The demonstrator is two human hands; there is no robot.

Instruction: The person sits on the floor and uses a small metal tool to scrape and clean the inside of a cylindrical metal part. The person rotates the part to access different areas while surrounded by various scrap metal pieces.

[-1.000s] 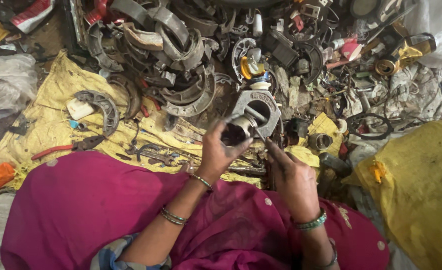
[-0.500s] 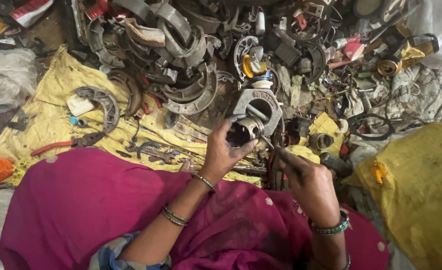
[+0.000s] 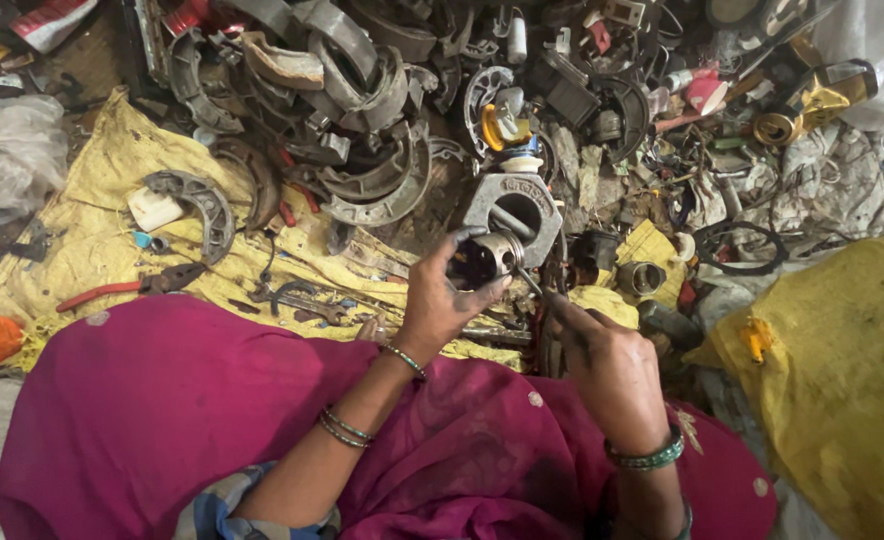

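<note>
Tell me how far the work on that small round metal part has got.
Done: nothing here looks finished; no sorted pile can be told apart. In hand: the left hand grips a small round metal part, and the right hand pokes a thin tool toward its open end. Left: the part looks whole, and a large scrap heap of curved metal pieces lies beyond on the yellow sack.

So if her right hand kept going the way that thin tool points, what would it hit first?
Most likely the small metal cylinder held in the left hand; the right hand aims its thin tool up-left at it. Depth is unclear.
</note>
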